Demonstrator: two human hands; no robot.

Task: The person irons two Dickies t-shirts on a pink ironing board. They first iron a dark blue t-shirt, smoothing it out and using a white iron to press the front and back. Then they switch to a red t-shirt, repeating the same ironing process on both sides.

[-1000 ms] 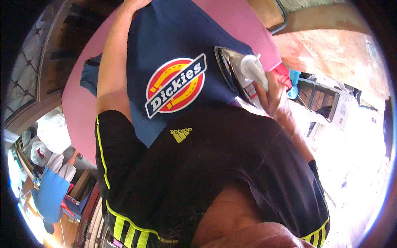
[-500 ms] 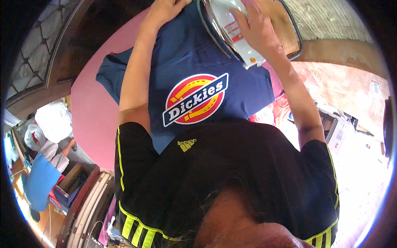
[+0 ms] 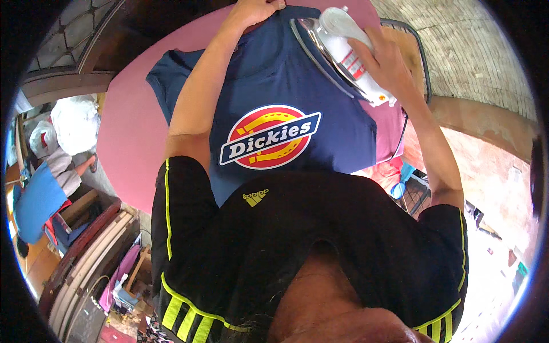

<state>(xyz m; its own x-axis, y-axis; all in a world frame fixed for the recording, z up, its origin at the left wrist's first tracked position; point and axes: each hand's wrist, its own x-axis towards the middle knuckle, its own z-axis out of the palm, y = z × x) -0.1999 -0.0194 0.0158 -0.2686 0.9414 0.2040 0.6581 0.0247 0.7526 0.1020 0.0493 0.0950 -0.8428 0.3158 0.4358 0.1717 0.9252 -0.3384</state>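
A navy T-shirt [image 3: 269,86] lies spread on a pink-covered bench [image 3: 128,143] in front of the person, its round red, yellow and white emblem [image 3: 271,137] facing up. The right hand [image 3: 386,60] has its fingers wrapped around the handle of a white iron [image 3: 349,51], which is over the shoulder and sleeve area at the shirt's right side. The iron's narrow end points up and away, and its shiny metal edge faces the middle of the shirt; whether the sole presses fully flat cannot be told.

The left hand [image 3: 257,10] is by the neckline at the far end of the shirt, its fingers bent at the cloth; whether they pinch it or only rest there cannot be told. The left forearm crosses above the shirt, and the person's black top [image 3: 320,211] hides the near end of it.

Beyond the iron shows a dark-framed tan panel [image 3: 405,48]. White plastic bags [image 3: 76,126] are off to the left, below the bench, and a red cloth [image 3: 386,170] is near its right edge.
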